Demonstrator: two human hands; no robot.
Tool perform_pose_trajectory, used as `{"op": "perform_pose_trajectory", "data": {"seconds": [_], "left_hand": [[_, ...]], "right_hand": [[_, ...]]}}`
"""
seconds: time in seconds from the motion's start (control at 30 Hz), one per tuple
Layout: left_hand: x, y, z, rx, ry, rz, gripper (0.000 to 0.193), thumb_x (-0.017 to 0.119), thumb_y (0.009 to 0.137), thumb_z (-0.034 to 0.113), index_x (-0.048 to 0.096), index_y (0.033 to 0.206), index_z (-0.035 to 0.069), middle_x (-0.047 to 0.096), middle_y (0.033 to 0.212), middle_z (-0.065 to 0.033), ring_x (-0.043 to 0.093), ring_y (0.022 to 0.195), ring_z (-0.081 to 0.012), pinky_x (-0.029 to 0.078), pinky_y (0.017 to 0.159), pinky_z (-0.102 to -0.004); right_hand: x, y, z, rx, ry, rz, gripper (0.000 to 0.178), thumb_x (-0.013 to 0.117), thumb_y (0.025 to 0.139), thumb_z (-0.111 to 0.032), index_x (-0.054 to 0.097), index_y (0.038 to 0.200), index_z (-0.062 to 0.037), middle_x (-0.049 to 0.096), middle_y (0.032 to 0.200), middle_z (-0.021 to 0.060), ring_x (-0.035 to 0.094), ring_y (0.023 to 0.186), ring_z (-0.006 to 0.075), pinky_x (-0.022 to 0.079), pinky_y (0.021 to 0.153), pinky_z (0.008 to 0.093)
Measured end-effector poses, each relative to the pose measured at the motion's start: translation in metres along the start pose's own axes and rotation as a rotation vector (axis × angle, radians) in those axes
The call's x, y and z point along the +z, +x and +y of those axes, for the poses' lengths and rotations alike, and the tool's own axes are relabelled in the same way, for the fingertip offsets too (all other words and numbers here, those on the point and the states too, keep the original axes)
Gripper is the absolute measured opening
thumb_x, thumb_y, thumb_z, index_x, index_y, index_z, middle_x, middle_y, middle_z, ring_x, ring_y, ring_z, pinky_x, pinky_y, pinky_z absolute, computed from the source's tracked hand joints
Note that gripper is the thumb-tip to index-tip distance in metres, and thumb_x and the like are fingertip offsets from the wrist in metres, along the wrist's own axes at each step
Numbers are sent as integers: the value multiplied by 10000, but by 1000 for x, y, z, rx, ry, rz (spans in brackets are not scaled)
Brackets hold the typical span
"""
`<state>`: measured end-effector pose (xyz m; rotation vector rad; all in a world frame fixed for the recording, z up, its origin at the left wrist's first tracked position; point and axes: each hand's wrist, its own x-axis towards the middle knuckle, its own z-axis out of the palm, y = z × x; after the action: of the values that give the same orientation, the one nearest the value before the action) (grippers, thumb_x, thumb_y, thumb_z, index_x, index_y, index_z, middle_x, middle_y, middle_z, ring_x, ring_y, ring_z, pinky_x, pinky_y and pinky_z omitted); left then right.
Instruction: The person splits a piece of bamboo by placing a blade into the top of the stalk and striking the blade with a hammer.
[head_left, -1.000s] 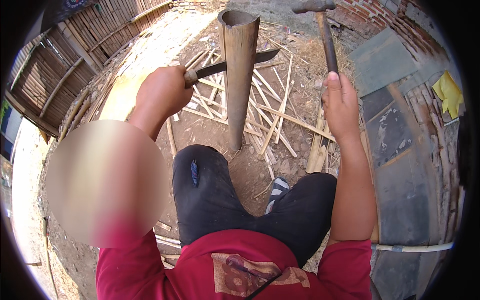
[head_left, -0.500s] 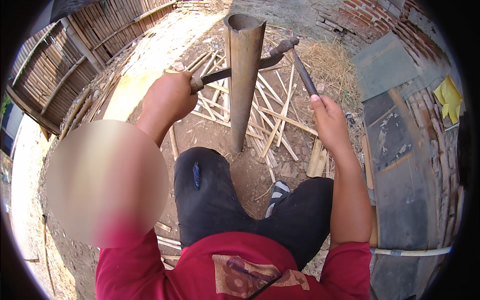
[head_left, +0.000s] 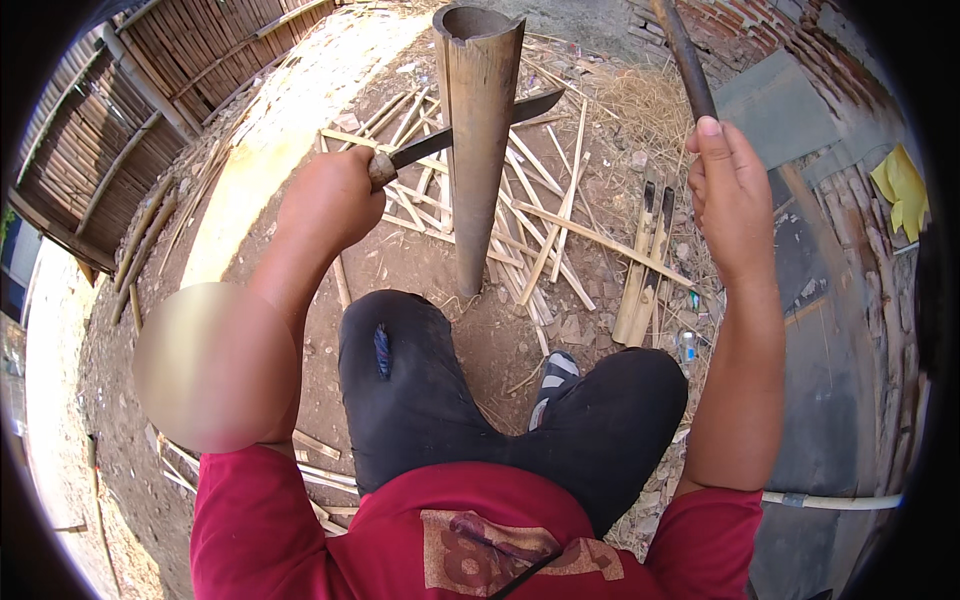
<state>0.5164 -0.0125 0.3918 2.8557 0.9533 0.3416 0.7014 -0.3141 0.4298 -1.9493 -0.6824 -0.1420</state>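
A thick bamboo pole [head_left: 484,160], hollow at its top, stands upright on the dirt in front of my knees. My left hand [head_left: 325,200] is closed round the wooden handle of a machete [head_left: 422,148]. Its dark blade crosses the pole's upper part, and the tip sticks out on the right. The pole hides the blade's middle; a long split line runs down the pole's left side. Raised at the right, my right hand [head_left: 735,195] grips a hammer [head_left: 686,62] by its dark handle. The hammer's head is outside the picture.
Split bamboo strips [head_left: 560,240] lie scattered around the pole's foot. Wider bamboo pieces [head_left: 640,280] lie near my right knee. Straw [head_left: 650,120] is heaped behind. A bamboo fence [head_left: 240,45] stands far left; dark sheets [head_left: 820,400] and a yellow scrap [head_left: 903,195] are at right.
My right hand has swung the hammer up and to the right, away from the blade's tip, where its head was before. My left hand keeps its hold on the machete, slightly lower.
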Motion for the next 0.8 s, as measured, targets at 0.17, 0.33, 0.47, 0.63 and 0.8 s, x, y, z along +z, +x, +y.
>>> {"op": "perform_pose_trajectory", "data": {"seconds": [0.17,0.33,0.47,0.63,0.8], "left_hand": [[5,0,4,14,0,4,208,709,849,168,696,1002,29,727,891,-231,710,884,-411,565,817,-489],[6,-2,3,56,13,40,192,697,849,168,697,978,26,723,896,-238,704,874,-421,562,808,-499],[3,0,-3,22,1,41,178,696,852,166,699,973,35,726,908,-234,703,876,-422,562,809,-505],[5,1,3,10,-3,22,194,702,855,176,700,996,42,728,905,-230,705,885,-417,562,809,-499],[0,-3,1,14,38,23,212,713,854,184,701,1015,46,730,915,-227,707,896,-410,563,816,-498]], "right_hand": [[42,-13,48,-120,-133,49,435,518,1089,-414,607,961,-8,549,703,46,538,646,153,431,611,355],[29,-13,31,32,8,-15,431,511,1095,-417,606,964,-17,540,695,-4,505,640,98,411,594,322],[17,-15,9,-41,250,27,438,520,1089,-428,614,976,-15,537,694,3,496,643,105,411,600,324],[38,-28,60,95,-96,-143,433,542,1082,-428,609,992,-9,537,700,6,497,653,110,405,596,331],[16,-22,22,35,227,-17,433,546,1081,-428,602,998,-7,529,694,7,500,658,117,408,600,332]]}}
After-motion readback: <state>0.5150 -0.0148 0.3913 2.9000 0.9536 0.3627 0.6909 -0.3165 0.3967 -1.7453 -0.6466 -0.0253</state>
